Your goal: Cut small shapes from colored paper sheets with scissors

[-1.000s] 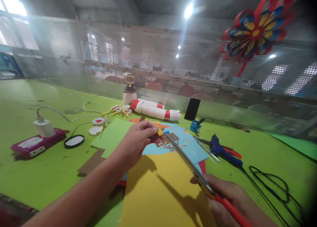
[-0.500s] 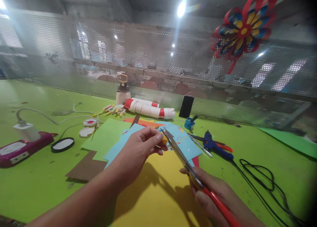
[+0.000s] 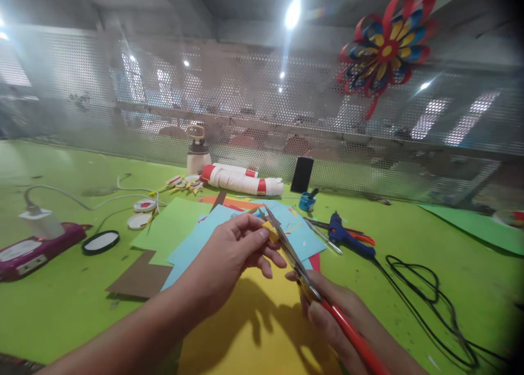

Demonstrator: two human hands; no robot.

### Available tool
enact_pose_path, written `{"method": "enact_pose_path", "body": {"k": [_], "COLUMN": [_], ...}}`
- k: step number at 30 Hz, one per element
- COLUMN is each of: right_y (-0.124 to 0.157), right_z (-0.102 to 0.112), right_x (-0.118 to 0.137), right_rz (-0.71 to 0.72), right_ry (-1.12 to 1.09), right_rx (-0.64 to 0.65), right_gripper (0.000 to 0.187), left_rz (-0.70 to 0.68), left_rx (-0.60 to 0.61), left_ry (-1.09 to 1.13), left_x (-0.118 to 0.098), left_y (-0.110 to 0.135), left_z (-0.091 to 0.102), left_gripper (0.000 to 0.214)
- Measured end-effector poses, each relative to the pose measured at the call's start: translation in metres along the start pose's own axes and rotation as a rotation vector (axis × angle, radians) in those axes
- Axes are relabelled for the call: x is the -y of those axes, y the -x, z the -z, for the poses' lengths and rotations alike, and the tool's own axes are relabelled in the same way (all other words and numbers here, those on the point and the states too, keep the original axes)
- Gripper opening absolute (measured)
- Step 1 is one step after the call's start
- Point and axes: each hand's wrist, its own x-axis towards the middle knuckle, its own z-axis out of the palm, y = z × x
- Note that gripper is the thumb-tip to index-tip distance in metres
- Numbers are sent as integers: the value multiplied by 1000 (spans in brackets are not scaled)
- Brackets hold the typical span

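My left hand (image 3: 239, 249) pinches a small yellow paper piece (image 3: 271, 231) between thumb and forefinger, its other fingers loosely curled. My right hand (image 3: 327, 304) is closed around the red handles of a pair of scissors (image 3: 301, 274). The blades point up and away, slightly parted at the tips, with the yellow piece at or between them; exact contact is hard to make out. Below both hands lies a large yellow sheet (image 3: 245, 331) with their shadows on it. Light blue sheets (image 3: 196, 244) with small coloured scraps lie just beyond.
A blue glue gun (image 3: 347, 238) with a black cord lies at right, near a blue jar (image 3: 307, 201). Behind the paper are white-and-red rolls (image 3: 241, 183), a spray bottle (image 3: 198, 155) and a black phone-like slab (image 3: 302, 174). A purple power strip (image 3: 45, 249) sits at left.
The view has shifted slightly. The yellow piece shows more clearly at the blades, whose tips are a little further apart. My left hand's lower fingers have spread and extended.
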Motion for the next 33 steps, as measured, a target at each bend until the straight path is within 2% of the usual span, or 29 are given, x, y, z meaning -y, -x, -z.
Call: {"method": "enact_pose_path", "body": {"k": [3, 9, 16, 27, 33], "right_y": [3, 4, -2, -3, -3], "right_z": [-2, -3, -4, -5, -7], "right_x": [4, 9, 1, 4, 3], "right_rz": [-10, 12, -10, -81, -36], "right_ry": [-28, -112, -199, -191, -151], "right_rx": [-55, -82, -38, -73, -102], "right_gripper": [60, 64, 69, 70, 67], "left_rz": [-11, -1, 11, 4, -16], "left_rx": [7, -6, -36, -70, -80], "left_ry": [-35, -40, -23, -32, -41], "left_x": [-5, -12, -8, -4, -6], "left_y": [0, -3, -12, -15, -14], "left_z": [-4, -12, -13, -11, -11], "left_gripper": [9, 12, 17, 18, 18]}}
